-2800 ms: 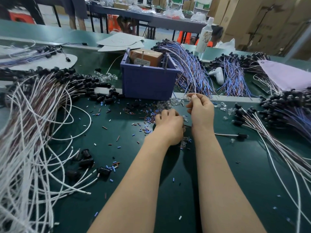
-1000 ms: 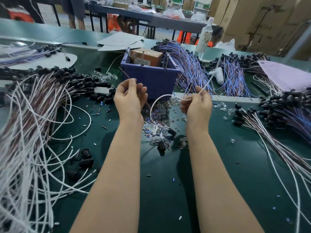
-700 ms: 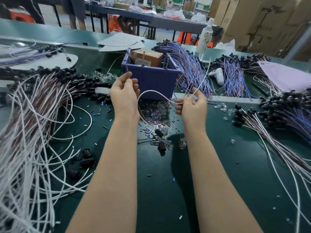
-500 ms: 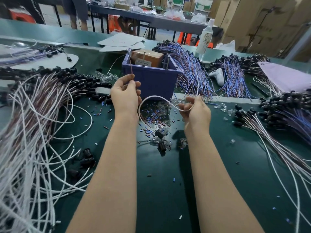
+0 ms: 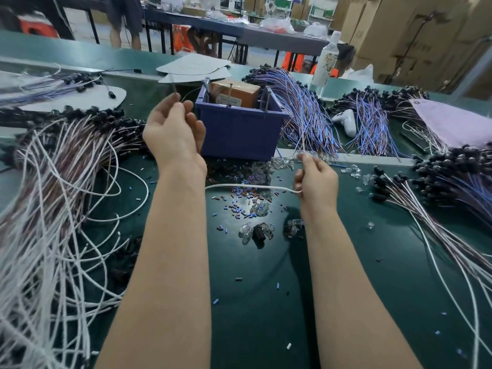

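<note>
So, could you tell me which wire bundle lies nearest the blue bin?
The blue-and-brown bundle fanned alongside the bin; the others lie farther off.

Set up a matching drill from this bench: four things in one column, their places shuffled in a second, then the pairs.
Things
1. white cable
2. cardboard box
3. white bottle
4. white game controller

Places
A. inside the blue bin
B. held between the left hand and the right hand
C. lying between the blue wire bundles
D. standing upright, farthest from the person

Pairs: 1-B, 2-A, 3-D, 4-C
</note>
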The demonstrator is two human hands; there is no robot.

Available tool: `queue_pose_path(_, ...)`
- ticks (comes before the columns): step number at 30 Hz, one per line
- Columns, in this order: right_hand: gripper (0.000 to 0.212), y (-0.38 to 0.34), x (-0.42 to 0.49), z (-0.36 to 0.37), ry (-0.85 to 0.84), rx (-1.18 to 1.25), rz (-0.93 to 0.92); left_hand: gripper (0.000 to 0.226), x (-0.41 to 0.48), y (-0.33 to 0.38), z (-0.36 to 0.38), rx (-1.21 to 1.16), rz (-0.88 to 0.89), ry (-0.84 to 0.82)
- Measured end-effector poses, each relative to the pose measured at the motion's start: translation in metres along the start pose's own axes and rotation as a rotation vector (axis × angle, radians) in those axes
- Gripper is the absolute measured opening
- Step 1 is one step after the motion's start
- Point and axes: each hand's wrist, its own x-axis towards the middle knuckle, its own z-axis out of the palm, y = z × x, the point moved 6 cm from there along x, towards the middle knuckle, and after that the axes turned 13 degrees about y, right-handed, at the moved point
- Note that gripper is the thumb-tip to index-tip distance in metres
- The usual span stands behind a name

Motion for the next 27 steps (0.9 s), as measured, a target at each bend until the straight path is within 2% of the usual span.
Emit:
queue_pose_path(3, 0.021, -0.005, -0.008, 0.015, -0.032, -0.151, -0.172, 0.019, -0.004, -0.016, 0.01, 0.399, 0.116, -0.148)
queue_pose_path(6, 0.023, -0.004, -0.012, 0.024, -0.019, -0.245, -0.256, 0.017, -0.004, -0.035, 0.011, 0.56, 0.171, -0.188)
queue_pose_path(9, 0.026, -0.005, -0.014, 0.033, -0.027, -0.277, -0.302, 0.019, 0.002, -0.043, 0.009, 0.551, 0.162, -0.172)
queue_pose_path(15, 0.018, -0.007, -0.007, 0.046, -0.031, -0.317, -0.356, 0.014, 0.011, -0.05, 0.007, 0.46, 0.116, -0.135)
queue_pose_path(27, 0.013, 0.005, -0.001, 0.048, -0.034, -0.3, -0.31, 0.018, 0.015, -0.056, 0.01, 0.419, 0.116, -0.164)
